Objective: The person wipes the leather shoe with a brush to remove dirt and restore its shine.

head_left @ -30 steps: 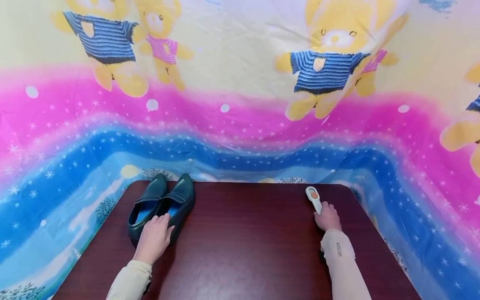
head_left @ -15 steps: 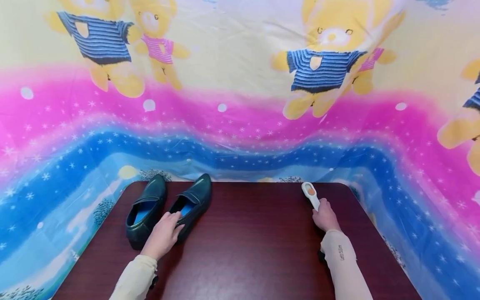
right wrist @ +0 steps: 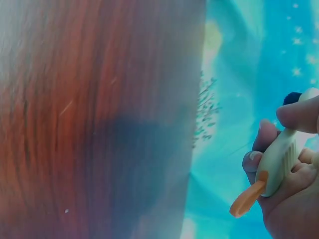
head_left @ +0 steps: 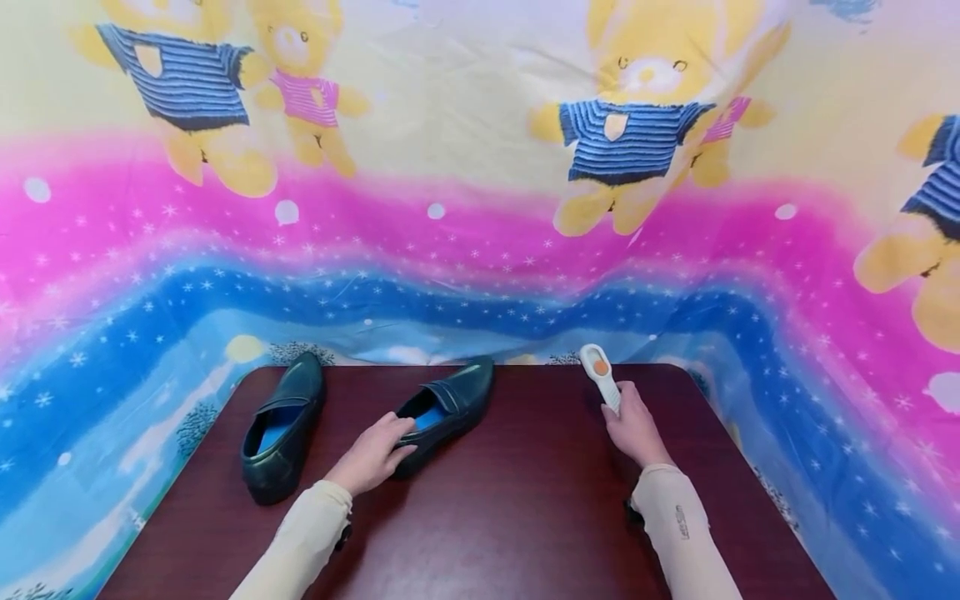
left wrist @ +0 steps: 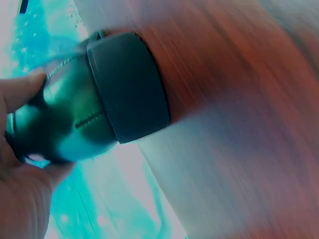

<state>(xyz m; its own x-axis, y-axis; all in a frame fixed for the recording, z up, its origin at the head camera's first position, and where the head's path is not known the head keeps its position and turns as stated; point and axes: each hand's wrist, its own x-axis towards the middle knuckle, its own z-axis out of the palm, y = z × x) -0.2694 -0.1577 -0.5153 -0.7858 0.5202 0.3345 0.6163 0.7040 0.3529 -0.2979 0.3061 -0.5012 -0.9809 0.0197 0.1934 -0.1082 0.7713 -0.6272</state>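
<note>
1. Cloth backdrop (head_left: 450, 250): printed with yellow bears above pink and blue bands; it hangs behind the counter.
2. Counter (head_left: 510, 508): dark reddish-brown, with rounded far corners.
3. Held shoe (head_left: 459, 402): dark green loafer, blue inside, left of the counter's middle, its toe pointing toward the far edge and rightward.
4. Second shoe (head_left: 285, 442): matching loafer, upright near the counter's left edge, apart from the first.
5. Left hand (head_left: 373, 454): thumb and fingers grip the held shoe at its heel.
6. Right hand (head_left: 637, 427): fingers curled round the pale tool.
7. Pale tool (head_left: 605, 386): near the counter's far right corner; an orange loop (right wrist: 245, 200) at one end, dark bristles (right wrist: 291, 98) beside the thumb.
</note>
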